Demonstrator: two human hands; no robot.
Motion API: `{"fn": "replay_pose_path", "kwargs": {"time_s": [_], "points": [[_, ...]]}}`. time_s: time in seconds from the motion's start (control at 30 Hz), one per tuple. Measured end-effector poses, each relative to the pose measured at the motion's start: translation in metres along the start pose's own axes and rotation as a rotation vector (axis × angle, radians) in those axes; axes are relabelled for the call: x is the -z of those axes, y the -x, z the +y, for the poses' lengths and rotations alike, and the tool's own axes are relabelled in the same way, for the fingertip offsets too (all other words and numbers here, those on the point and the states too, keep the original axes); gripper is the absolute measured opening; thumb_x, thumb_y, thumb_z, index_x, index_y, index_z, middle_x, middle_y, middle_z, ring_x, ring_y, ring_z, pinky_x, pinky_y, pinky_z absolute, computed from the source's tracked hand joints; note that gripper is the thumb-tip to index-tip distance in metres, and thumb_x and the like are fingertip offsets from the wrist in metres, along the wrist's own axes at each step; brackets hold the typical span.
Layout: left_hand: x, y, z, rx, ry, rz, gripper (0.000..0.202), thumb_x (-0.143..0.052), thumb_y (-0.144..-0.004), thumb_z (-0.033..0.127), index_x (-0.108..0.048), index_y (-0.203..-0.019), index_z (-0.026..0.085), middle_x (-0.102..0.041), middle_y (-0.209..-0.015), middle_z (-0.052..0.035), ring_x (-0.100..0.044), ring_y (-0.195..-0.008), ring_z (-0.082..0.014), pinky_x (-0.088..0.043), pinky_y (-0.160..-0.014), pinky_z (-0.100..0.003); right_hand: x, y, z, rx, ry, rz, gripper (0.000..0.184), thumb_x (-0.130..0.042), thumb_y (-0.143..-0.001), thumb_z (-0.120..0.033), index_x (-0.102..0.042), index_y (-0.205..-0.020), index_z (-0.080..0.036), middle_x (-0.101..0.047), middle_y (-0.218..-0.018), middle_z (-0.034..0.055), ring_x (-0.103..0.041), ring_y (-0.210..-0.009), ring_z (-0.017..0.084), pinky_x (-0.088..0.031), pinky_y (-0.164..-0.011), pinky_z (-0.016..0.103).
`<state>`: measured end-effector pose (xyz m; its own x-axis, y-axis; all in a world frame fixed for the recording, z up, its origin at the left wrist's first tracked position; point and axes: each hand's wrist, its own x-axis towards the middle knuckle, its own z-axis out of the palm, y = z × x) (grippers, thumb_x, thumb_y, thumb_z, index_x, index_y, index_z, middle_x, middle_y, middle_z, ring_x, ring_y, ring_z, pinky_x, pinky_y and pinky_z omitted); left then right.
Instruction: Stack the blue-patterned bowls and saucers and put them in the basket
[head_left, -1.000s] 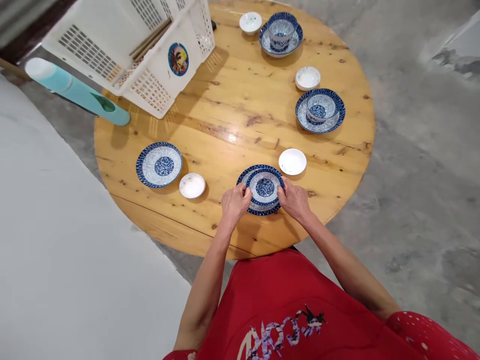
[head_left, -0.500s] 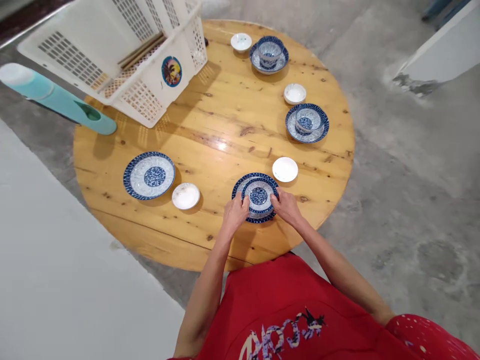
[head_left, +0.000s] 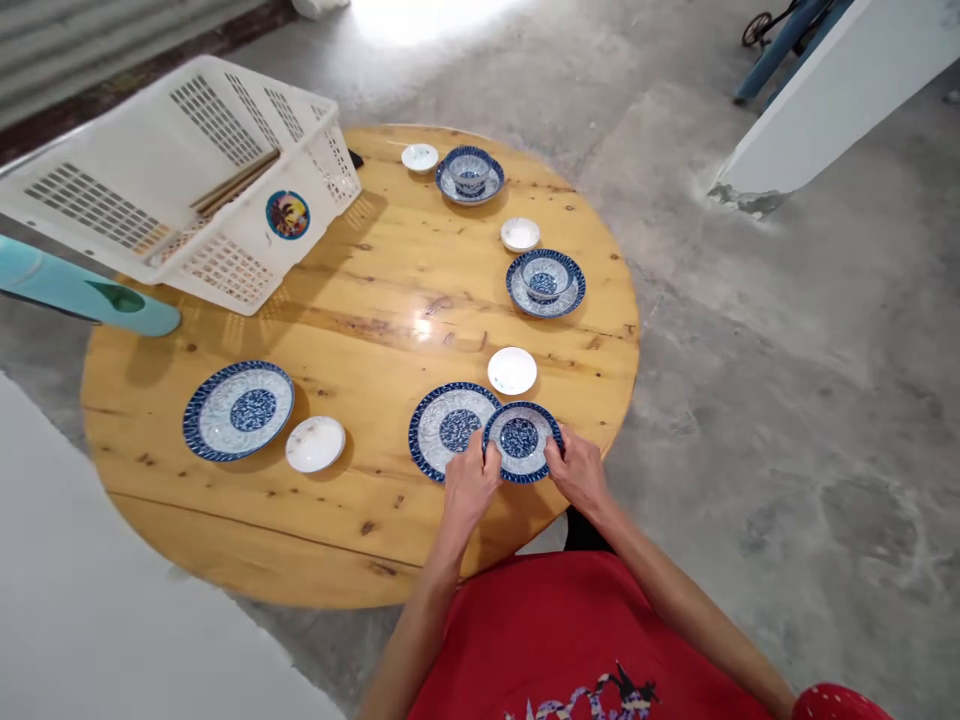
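Note:
Between both hands is a small blue-and-white patterned plate (head_left: 519, 440) with a dark blue rim. My left hand (head_left: 472, 478) pinches its left edge, thumb on top. My right hand (head_left: 579, 468) grips the right edge in the same way. The small plate overlaps the right side of a larger blue-and-white plate (head_left: 450, 425) on the table. Just beyond it lies a small white dish (head_left: 512, 371). How high the small plate is above the table, I cannot tell.
On the round wooden table (head_left: 360, 370) stand a white plastic basket (head_left: 232, 265) with sticks inside, plates with bowls (head_left: 545, 278) (head_left: 469, 172), several white dishes (head_left: 315, 444), and another large plate (head_left: 238, 411). A turquoise tube-like object (head_left: 142, 310) reaches over the left edge.
The small plate has moved right in both hands, from over the larger plate to beside it, uncovering most of that plate. My view has shifted, so the table appears lower and farther left.

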<state>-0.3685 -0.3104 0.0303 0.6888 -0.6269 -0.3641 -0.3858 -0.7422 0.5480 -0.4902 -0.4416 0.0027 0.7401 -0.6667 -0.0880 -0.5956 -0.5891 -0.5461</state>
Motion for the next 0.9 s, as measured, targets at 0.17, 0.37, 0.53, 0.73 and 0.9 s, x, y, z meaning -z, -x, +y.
{"fn": "replay_pose_path", "kwargs": {"time_s": [0.17, 0.37, 0.53, 0.73, 0.9], "points": [[-0.058, -0.003, 0.088, -0.022, 0.109, -0.023, 0.027, -0.034, -0.096, 0.028, -0.059, -0.102, 0.021, -0.071, -0.076, -0.0059, -0.069, -0.071, -0.0207, -0.042, -0.066, -0.028, 0.060, 0.004, 0.085, -0.035, -0.018, 0.046, 0.033, -0.034, -0.093, -0.033, -0.064, -0.089, -0.019, -0.068, -0.071, 0.0076, -0.062, -0.062, 0.021, -0.036, -0.059, 0.029], [-0.137, -0.010, 0.200, -0.011, 0.238, -0.056, 0.025, -0.034, -0.095, 0.028, -0.059, -0.097, 0.023, -0.068, -0.068, -0.0024, -0.067, -0.066, -0.0178, -0.042, -0.065, -0.027, 0.144, -0.009, 0.200, -0.002, 0.062, 0.025, 0.035, -0.035, -0.093, -0.034, -0.066, -0.097, -0.019, -0.069, -0.071, 0.0096, -0.063, -0.062, 0.024, -0.033, -0.058, 0.031], [-0.163, -0.023, 0.247, -0.010, 0.328, -0.044, 0.024, -0.034, -0.095, 0.030, -0.058, -0.094, 0.023, -0.063, -0.057, 0.0010, -0.065, -0.062, -0.0183, -0.043, -0.065, -0.027, 0.179, -0.036, 0.247, 0.057, 0.119, 0.006, 0.031, -0.037, -0.091, -0.033, -0.065, -0.091, -0.020, -0.067, -0.064, 0.0089, -0.060, -0.056, 0.025, -0.029, -0.056, 0.031], [-0.147, -0.057, 0.258, 0.083, 0.307, 0.054, 0.024, -0.034, -0.096, 0.030, -0.057, -0.092, 0.024, -0.062, -0.056, 0.0014, -0.065, -0.064, -0.0183, -0.042, -0.067, -0.027, 0.180, -0.099, 0.242, 0.166, 0.047, -0.080, 0.032, -0.035, -0.091, -0.033, -0.063, -0.084, -0.021, -0.066, -0.064, 0.0068, -0.059, -0.056, 0.023, -0.028, -0.056, 0.031], [-0.116, -0.112, 0.262, 0.122, 0.255, 0.153, 0.024, -0.033, -0.097, 0.028, -0.056, -0.093, 0.023, -0.065, -0.063, -0.0015, -0.066, -0.067, -0.0187, -0.040, -0.068, -0.028, 0.177, -0.182, 0.219, 0.305, 0.023, -0.111, 0.031, -0.035, -0.092, -0.033, -0.060, -0.080, -0.021, -0.064, -0.063, 0.0044, -0.057, -0.055, 0.020, -0.030, -0.057, 0.030]]}}
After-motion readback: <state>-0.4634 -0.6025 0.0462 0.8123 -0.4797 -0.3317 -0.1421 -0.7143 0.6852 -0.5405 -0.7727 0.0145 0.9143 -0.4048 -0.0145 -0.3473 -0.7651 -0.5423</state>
